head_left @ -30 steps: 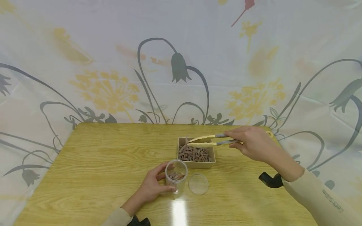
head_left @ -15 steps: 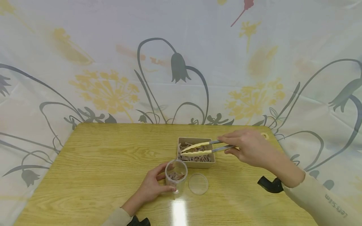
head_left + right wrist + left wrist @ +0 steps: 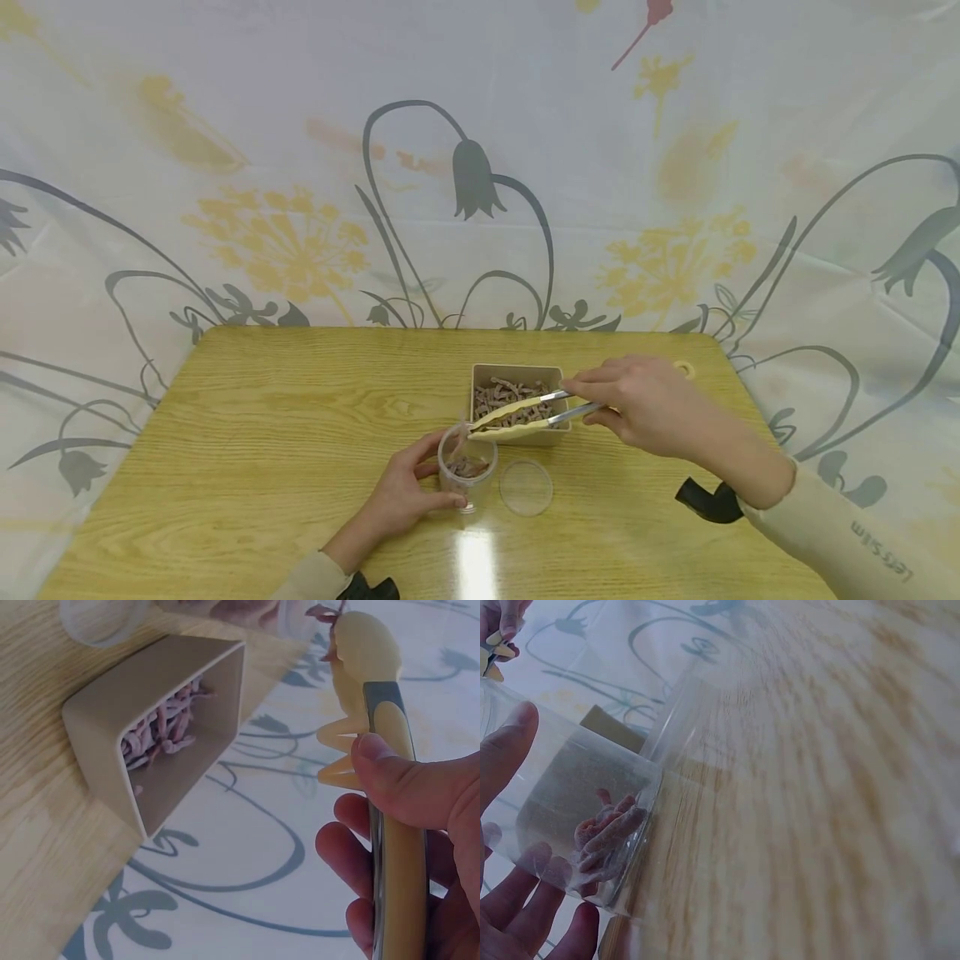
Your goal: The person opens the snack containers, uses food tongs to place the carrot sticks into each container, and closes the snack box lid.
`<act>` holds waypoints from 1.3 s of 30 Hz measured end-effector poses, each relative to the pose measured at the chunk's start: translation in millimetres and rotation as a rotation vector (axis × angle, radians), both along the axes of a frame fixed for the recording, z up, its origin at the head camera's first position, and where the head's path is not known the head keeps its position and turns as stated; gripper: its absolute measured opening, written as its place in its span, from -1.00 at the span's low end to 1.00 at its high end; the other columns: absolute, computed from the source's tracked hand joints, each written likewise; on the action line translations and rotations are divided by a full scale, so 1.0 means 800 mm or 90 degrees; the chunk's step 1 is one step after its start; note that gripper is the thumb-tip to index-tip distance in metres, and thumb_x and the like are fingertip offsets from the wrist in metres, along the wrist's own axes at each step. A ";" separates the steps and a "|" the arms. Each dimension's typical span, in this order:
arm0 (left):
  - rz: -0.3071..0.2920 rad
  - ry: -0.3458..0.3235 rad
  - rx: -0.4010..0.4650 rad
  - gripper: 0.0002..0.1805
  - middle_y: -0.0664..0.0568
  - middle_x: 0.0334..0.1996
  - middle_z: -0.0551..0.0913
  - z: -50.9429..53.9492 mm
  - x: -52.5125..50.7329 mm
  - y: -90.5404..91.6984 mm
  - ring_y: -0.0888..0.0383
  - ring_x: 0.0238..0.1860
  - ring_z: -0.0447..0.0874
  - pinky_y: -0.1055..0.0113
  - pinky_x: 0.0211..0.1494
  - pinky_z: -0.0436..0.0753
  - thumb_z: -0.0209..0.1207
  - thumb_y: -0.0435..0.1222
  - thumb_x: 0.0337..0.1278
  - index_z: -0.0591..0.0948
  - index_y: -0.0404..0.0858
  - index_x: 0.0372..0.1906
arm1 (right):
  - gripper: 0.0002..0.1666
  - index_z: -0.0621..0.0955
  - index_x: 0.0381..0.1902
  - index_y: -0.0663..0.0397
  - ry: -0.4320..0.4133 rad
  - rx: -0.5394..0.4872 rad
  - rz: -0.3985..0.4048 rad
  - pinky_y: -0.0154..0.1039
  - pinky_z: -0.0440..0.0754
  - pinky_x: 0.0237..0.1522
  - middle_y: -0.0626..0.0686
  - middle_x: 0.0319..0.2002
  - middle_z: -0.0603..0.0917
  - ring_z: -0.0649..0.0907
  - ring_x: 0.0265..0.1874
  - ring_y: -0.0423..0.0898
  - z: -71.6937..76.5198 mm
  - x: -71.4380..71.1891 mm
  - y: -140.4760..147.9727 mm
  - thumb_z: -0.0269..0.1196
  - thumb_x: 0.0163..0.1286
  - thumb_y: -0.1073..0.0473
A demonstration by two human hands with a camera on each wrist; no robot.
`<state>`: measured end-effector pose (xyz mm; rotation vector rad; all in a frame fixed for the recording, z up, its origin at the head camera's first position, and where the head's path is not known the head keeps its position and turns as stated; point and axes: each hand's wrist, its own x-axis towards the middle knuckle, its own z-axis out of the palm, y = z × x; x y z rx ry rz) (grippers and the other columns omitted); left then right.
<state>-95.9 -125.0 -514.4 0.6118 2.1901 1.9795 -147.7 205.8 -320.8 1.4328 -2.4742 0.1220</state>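
Note:
My left hand [image 3: 408,487] wraps round an open clear plastic jar [image 3: 468,475] standing on the table. Several brownish-pink strips [image 3: 607,836] lie at its bottom in the left wrist view. My right hand [image 3: 637,408] grips yellow-tipped metal tongs [image 3: 517,417], whose tips stand at the jar's mouth. A reddish strip [image 3: 330,630] hangs from the tong tips in the right wrist view. Behind the jar, a beige rectangular box [image 3: 521,437] holds many such strips [image 3: 161,731], and the tongs cross over its front part.
A round clear lid [image 3: 526,488] lies flat on the wooden table [image 3: 300,400], just right of the jar. A pale yellow ring [image 3: 684,368] shows behind my right hand. Beyond the table's back edge hangs a flower-patterned cloth [image 3: 300,167].
My right hand has brought the tongs toward the viewer and left, from over the box to the jar's mouth, carrying a strip. My left hand and the jar have stayed in place.

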 end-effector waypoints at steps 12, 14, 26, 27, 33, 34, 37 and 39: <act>-0.002 -0.006 0.000 -0.08 -0.26 0.29 0.47 0.002 0.000 0.000 -0.24 0.17 0.56 0.17 0.19 0.57 0.56 -0.37 -0.21 0.40 -0.24 0.39 | -0.46 0.70 0.11 0.04 -0.007 0.026 0.007 0.02 0.67 -0.07 0.02 -0.08 0.76 0.73 -0.17 -0.01 -0.005 0.004 -0.010 0.50 0.13 0.12; -0.004 -0.001 -0.002 -0.07 -0.25 0.29 0.47 0.001 0.000 0.000 -0.23 0.18 0.56 0.17 0.19 0.57 0.56 -0.36 -0.21 0.40 -0.24 0.39 | -0.47 0.70 0.11 0.02 -0.006 0.034 0.005 0.02 0.67 -0.07 0.01 -0.08 0.77 0.73 -0.17 -0.01 -0.006 0.004 -0.011 0.49 0.15 0.11; -0.002 -0.004 -0.001 -0.03 -0.17 0.30 0.47 0.005 0.000 0.001 -0.16 0.18 0.57 0.20 0.18 0.58 0.58 -0.32 -0.25 0.39 -0.26 0.41 | -0.46 0.70 0.11 0.04 0.034 0.084 0.012 -0.06 0.67 -0.14 -0.02 -0.07 0.76 0.69 -0.30 -0.05 0.001 0.004 -0.022 0.49 0.12 0.18; -0.001 -0.005 -0.001 -0.03 -0.17 0.30 0.47 0.005 0.000 0.001 -0.16 0.18 0.57 0.20 0.18 0.58 0.58 -0.33 -0.25 0.39 -0.25 0.41 | -0.47 0.70 0.10 0.04 0.038 0.089 0.014 -0.07 0.67 -0.15 -0.03 -0.08 0.76 0.68 -0.32 -0.05 0.003 0.004 -0.023 0.49 0.12 0.18; -0.002 -0.026 0.002 -0.02 -0.18 0.31 0.46 0.006 0.000 0.001 -0.18 0.18 0.57 0.21 0.18 0.58 0.58 -0.32 -0.24 0.38 -0.24 0.42 | -0.47 0.71 0.05 0.02 0.085 0.125 0.024 -0.10 0.67 -0.17 -0.05 -0.17 0.76 0.66 -0.38 -0.06 0.014 0.005 -0.035 0.53 0.06 0.14; -0.004 -0.030 0.004 -0.02 -0.19 0.31 0.46 0.006 0.000 0.001 -0.19 0.18 0.57 0.21 0.17 0.58 0.58 -0.32 -0.24 0.38 -0.25 0.42 | -0.47 0.71 0.05 0.01 0.095 0.132 0.026 -0.10 0.67 -0.18 -0.06 -0.18 0.76 0.65 -0.38 -0.06 0.016 0.005 -0.037 0.53 0.05 0.14; -0.007 -0.034 0.009 -0.03 -0.24 0.31 0.45 0.005 0.001 0.000 -0.23 0.16 0.58 0.20 0.16 0.59 0.57 -0.34 -0.22 0.37 -0.27 0.42 | -0.49 0.71 0.03 0.01 0.111 0.149 0.030 -0.14 0.67 -0.23 -0.07 -0.21 0.76 0.65 -0.40 -0.07 0.021 0.007 -0.043 0.52 0.05 0.20; -0.007 -0.032 0.008 -0.04 -0.27 0.30 0.45 0.005 0.001 0.000 -0.25 0.15 0.58 0.18 0.15 0.59 0.56 -0.36 -0.20 0.37 -0.27 0.42 | -0.51 0.72 0.02 0.02 0.120 0.160 0.031 -0.17 0.66 -0.26 -0.07 -0.23 0.76 0.64 -0.41 -0.08 0.023 0.009 -0.047 0.50 0.07 0.26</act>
